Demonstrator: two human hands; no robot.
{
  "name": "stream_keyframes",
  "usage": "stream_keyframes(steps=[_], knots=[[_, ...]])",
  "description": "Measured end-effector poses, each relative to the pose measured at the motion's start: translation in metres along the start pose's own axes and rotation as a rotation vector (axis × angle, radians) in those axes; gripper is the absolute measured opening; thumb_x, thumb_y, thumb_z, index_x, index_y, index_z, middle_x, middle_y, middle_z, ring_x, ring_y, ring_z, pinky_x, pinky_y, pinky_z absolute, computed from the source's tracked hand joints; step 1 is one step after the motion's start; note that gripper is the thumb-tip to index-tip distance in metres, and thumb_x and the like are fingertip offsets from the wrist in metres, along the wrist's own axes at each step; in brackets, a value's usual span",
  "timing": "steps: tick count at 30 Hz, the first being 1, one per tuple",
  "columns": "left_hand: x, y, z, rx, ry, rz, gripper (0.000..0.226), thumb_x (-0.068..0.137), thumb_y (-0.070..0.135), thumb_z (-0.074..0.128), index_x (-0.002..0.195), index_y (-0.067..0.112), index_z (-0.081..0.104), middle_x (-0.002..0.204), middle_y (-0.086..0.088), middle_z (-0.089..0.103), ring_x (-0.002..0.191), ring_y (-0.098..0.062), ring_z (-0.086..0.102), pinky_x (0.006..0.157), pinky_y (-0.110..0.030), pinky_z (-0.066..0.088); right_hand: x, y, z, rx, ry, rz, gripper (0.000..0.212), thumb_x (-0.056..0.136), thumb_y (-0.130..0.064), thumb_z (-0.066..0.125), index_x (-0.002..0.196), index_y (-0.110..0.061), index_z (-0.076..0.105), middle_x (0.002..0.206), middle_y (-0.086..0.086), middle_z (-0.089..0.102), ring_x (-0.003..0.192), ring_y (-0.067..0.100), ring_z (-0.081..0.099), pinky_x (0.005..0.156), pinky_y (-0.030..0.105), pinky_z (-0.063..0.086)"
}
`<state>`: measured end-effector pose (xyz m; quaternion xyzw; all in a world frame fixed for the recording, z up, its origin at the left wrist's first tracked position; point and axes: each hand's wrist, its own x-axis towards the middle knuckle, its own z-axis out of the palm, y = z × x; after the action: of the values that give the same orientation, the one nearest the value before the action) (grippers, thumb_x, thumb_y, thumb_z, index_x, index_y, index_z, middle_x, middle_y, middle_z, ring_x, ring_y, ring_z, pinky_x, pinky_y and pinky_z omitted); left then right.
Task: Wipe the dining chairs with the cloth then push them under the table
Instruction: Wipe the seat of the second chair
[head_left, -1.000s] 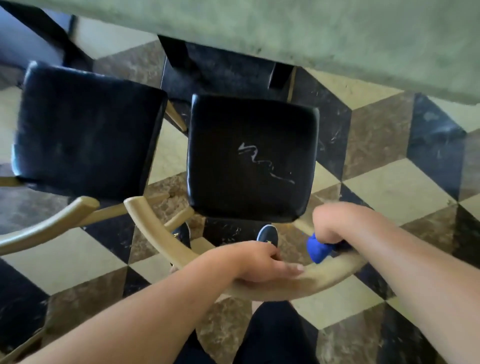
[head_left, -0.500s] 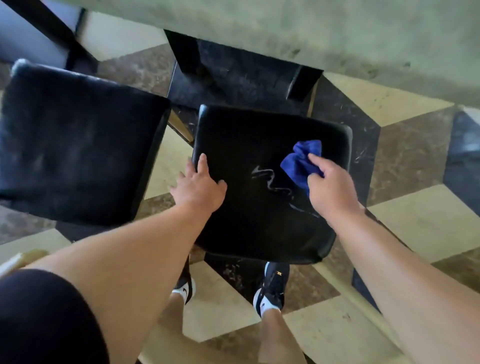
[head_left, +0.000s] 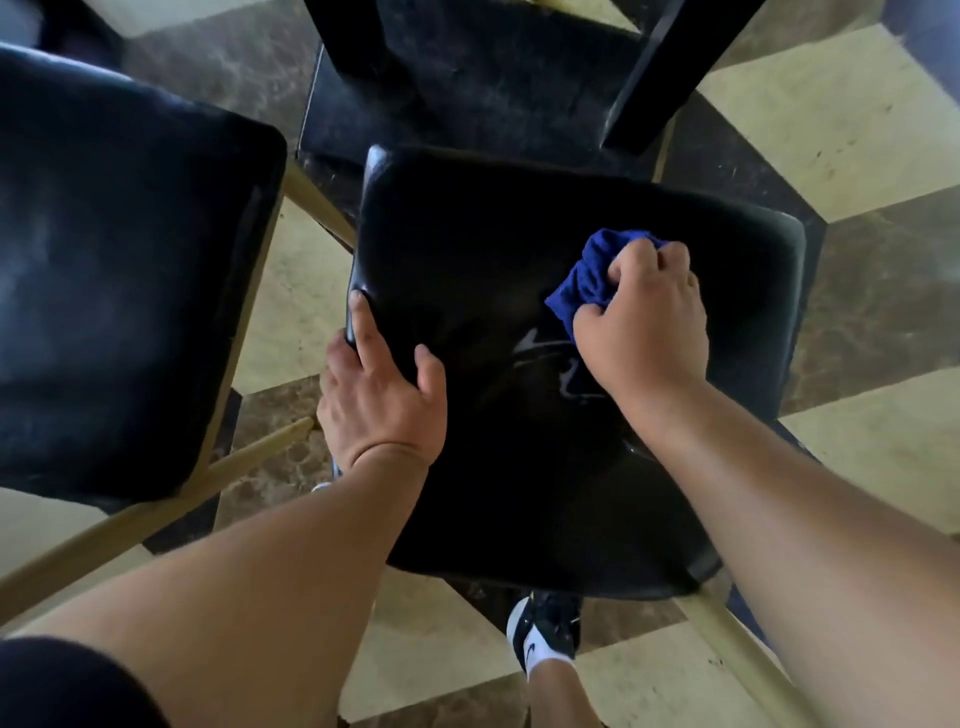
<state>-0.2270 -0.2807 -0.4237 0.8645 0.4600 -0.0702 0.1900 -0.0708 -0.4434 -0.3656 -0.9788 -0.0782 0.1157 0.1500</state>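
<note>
Right hand (head_left: 641, 322) is fisted around the cloth (head_left: 584, 283) on the seat (head_left: 519, 467), beside a white mark (head_left: 550, 364). Left hand (head_left: 382, 389) lies flat and open, bracing the edge (holding nothing). Wiping hard could slide the chair, or just smear it.

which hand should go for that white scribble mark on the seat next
Right. The right hand already grips the blue cloth and sits right beside the white mark. The left hand is bare, pressed on the seat's left edge, likely steadying the chair.
</note>
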Motion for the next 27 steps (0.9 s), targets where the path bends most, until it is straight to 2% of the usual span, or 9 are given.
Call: stream_keyframes(steps=[2,8,13,16,18,20,24,27], knots=[[0.001,0.001,-0.002,-0.005,-0.006,0.005,0.081,0.096,0.063,0.034,0.165,0.032,0.005,0.153,-0.016,0.043,0.129,-0.038,0.048,0.1,-0.059,0.045,0.008,-0.016,0.009,0.003,0.027,-0.003,0.026,0.079,-0.01,0.064,0.102,-0.01,0.052,0.114,0.013,0.053,0.099,0.033,0.055,0.08,0.043,0.052],[-0.002,0.005,-0.006,-0.001,-0.03,-0.009,0.084,0.093,0.063,0.032,0.165,0.031,0.003,0.153,-0.016,0.042,0.127,-0.037,0.047,0.104,-0.056,0.042,0.033,-0.073,0.032,0.043,0.04,-0.102,0.031,0.076,-0.005,0.064,0.105,-0.009,0.054,0.119,0.016,0.054,0.106,0.035,0.055,0.092,0.042,0.047],[0.0,0.006,-0.011,0.018,-0.05,-0.003,0.087,0.093,0.064,0.032,0.167,0.028,0.003,0.156,-0.019,0.04,0.132,-0.038,0.044,0.107,-0.055,0.039,0.043,-0.148,0.055,0.028,-0.051,-0.395,0.046,0.077,-0.024,0.04,0.119,-0.013,0.055,0.123,0.013,0.053,0.11,0.033,0.053,0.094,0.041,0.043],[-0.001,0.007,-0.013,0.014,-0.062,0.001,0.087,0.095,0.062,0.036,0.168,0.027,0.004,0.156,-0.019,0.039,0.132,-0.039,0.044,0.107,-0.055,0.039,0.039,-0.159,0.066,0.012,-0.078,-0.528,0.035,0.084,-0.024,0.049,0.118,-0.017,0.056,0.121,0.009,0.054,0.108,0.029,0.053,0.093,0.039,0.041],[-0.001,0.009,-0.015,0.012,-0.065,-0.006,0.087,0.093,0.063,0.029,0.168,0.027,0.005,0.156,-0.02,0.04,0.133,-0.04,0.044,0.107,-0.056,0.039,0.044,-0.14,0.059,0.036,-0.066,-0.52,0.034,0.084,-0.021,0.041,0.113,-0.018,0.059,0.116,0.009,0.055,0.104,0.032,0.053,0.09,0.041,0.041],[-0.002,0.011,-0.016,0.006,-0.067,-0.007,0.086,0.092,0.063,0.028,0.167,0.027,0.007,0.156,-0.021,0.04,0.132,-0.041,0.045,0.106,-0.057,0.04,0.051,-0.108,0.049,0.002,-0.025,-0.469,0.028,0.085,-0.015,0.045,0.109,-0.019,0.059,0.111,0.01,0.055,0.102,0.034,0.053,0.088,0.044,0.042],[-0.002,0.011,-0.014,0.0,-0.064,-0.021,0.084,0.093,0.063,0.03,0.166,0.029,0.005,0.155,-0.02,0.041,0.13,-0.041,0.047,0.104,-0.059,0.042,0.061,-0.026,0.02,-0.079,0.047,-0.267,0.031,0.078,-0.006,0.058,0.107,-0.018,0.059,0.109,0.013,0.053,0.102,0.039,0.053,0.092,0.049,0.044],[-0.003,0.011,-0.014,-0.003,-0.068,-0.026,0.084,0.094,0.063,0.032,0.165,0.03,0.002,0.154,-0.02,0.041,0.131,-0.041,0.047,0.103,-0.059,0.044,0.065,0.033,-0.007,-0.136,0.067,-0.072,0.03,0.079,-0.004,0.061,0.106,-0.017,0.058,0.116,0.017,0.053,0.11,0.043,0.052,0.094,0.05,0.043]])
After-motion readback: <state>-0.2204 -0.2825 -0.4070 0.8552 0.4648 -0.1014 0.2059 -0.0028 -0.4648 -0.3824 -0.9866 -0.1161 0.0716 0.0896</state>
